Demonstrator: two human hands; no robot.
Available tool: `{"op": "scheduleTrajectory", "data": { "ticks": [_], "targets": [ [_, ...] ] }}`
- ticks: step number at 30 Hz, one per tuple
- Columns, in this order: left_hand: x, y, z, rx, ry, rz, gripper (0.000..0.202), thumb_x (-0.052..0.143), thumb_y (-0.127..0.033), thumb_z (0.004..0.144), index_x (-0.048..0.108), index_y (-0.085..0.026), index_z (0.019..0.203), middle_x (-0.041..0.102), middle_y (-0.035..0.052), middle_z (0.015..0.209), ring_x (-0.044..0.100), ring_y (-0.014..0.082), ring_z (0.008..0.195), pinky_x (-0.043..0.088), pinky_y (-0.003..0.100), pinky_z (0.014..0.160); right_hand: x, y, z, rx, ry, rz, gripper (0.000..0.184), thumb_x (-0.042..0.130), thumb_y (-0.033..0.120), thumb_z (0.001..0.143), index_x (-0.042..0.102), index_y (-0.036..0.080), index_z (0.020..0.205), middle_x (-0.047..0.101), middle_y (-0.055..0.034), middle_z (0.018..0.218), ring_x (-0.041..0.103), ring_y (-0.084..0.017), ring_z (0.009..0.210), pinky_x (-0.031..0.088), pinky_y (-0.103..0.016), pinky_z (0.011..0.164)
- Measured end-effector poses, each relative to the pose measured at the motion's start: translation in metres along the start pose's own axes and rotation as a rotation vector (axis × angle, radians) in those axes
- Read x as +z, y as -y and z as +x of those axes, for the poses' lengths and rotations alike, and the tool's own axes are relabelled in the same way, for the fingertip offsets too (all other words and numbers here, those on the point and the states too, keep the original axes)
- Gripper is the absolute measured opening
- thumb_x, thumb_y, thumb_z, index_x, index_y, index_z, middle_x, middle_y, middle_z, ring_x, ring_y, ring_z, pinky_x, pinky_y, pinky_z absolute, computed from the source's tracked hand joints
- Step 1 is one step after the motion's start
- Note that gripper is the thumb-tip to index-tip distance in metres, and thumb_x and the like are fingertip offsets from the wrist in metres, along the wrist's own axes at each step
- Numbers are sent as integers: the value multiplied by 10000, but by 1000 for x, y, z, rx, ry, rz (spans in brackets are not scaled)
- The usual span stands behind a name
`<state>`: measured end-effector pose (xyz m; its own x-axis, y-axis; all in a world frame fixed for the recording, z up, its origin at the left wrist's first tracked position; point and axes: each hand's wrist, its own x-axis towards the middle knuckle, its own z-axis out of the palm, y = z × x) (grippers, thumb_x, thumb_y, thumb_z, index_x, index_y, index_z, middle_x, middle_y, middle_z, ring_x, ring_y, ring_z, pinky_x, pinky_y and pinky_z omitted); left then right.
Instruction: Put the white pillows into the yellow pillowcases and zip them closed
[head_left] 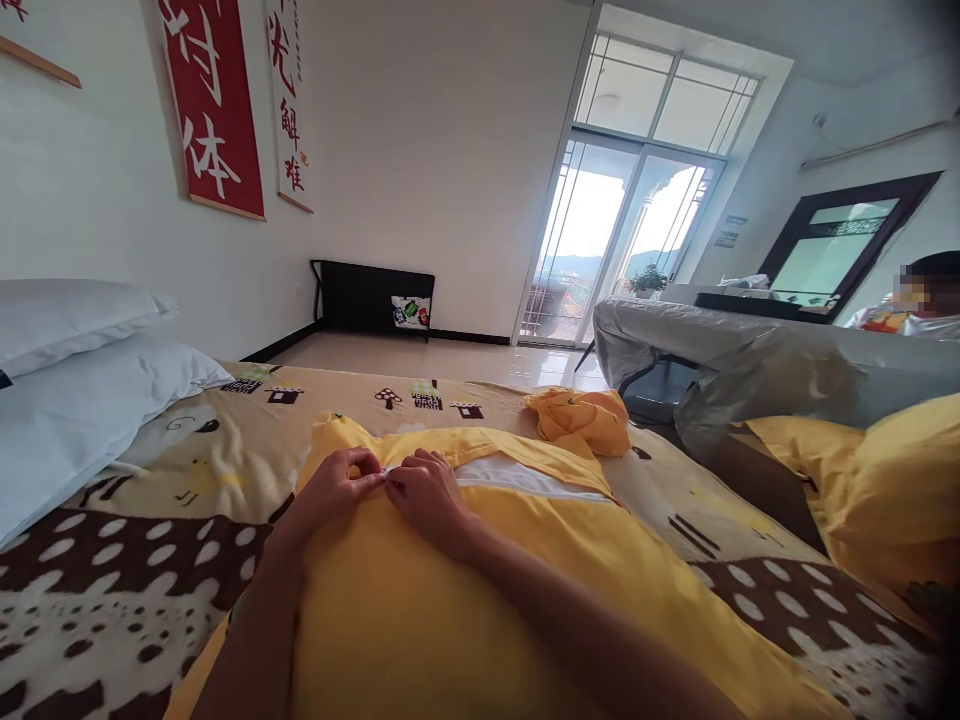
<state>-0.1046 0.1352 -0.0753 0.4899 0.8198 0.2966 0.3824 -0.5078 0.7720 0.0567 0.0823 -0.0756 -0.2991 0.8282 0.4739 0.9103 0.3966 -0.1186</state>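
A yellow pillowcase (375, 610) lies in front of me on the bed, with a white pillow (499, 473) showing through the opening along its far edge. A pale zipper (540, 491) borders that opening. At the opening's left end, my left hand (341, 492) is closed, thumb and fingers pinching the zipper's edge. Right beside it, my right hand (429, 497) is also closed on the zipper, fingertips nearly meeting those of the left. The zipper's slider is too small to make out between the fingers. Right of my hands, the opening gapes.
A crumpled yellow cloth (581, 420) lies beyond the pillowcase on the patterned blanket (315, 395). White pillows (97, 400) are stacked at left; another yellow pillow (892, 490) is at right. A plastic-covered table (645, 325) stands behind, with a person (934, 300) near it.
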Motion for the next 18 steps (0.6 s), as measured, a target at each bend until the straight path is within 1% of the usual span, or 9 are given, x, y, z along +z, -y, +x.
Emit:
{"op": "scheduleTrajectory", "data": {
  "ticks": [3, 6, 8, 10, 12, 15, 18],
  "targets": [
    [6, -2, 3, -56, -62, 10, 211, 523, -380, 716, 544, -172, 694, 580, 6, 709, 541, 174, 738, 416, 264, 708, 5, -2, -1, -19, -42, 0, 242, 493, 289, 886, 697, 209, 783, 687, -22, 810, 547, -154, 827, 340, -274, 762],
    [13, -10, 5, -169, -145, 186, 125, 473, -305, 742, 503, -187, 712, 582, 12, 732, 549, 177, 745, 407, 278, 709, 10, -2, 0, 27, -75, 114, 177, 531, 217, 836, 692, 213, 762, 695, -12, 831, 561, -143, 811, 353, -259, 760],
    [17, -18, 5, -213, -183, 294, 70, 447, -240, 757, 483, -193, 720, 588, 36, 799, 549, 196, 816, 393, 300, 744, 12, -2, 2, 103, -91, 228, 158, 549, 173, 792, 692, 219, 743, 691, 2, 798, 564, -125, 753, 360, -234, 704],
    [19, -25, 4, -219, -195, 336, 65, 422, -193, 768, 468, -197, 722, 583, 58, 867, 535, 216, 894, 377, 320, 778, 10, -1, 3, 164, -110, 325, 149, 559, 162, 761, 692, 217, 719, 678, 8, 754, 554, -115, 699, 355, -219, 648],
    [21, -30, 3, -225, -196, 363, 88, 390, -167, 788, 455, -202, 740, 580, 63, 901, 529, 228, 927, 362, 339, 790, 6, -1, 4, 174, -138, 391, 154, 555, 152, 750, 690, 212, 706, 664, 7, 735, 543, -109, 682, 355, -210, 639],
    [23, -34, 1, -253, -185, 415, 118, 326, -162, 835, 420, -211, 783, 588, 55, 881, 547, 236, 887, 345, 349, 747, -3, -3, 8, 142, -150, 429, 164, 543, 131, 743, 686, 204, 704, 649, 7, 722, 534, -103, 686, 357, -202, 667],
    [25, -34, 1, -233, -195, 384, 118, 281, -202, 870, 365, -224, 789, 582, 38, 826, 556, 220, 801, 335, 326, 694, -12, -8, 19, 140, -69, 408, 146, 542, 144, 739, 668, 184, 674, 625, 8, 680, 495, -93, 628, 334, -200, 614]
  ]
}}
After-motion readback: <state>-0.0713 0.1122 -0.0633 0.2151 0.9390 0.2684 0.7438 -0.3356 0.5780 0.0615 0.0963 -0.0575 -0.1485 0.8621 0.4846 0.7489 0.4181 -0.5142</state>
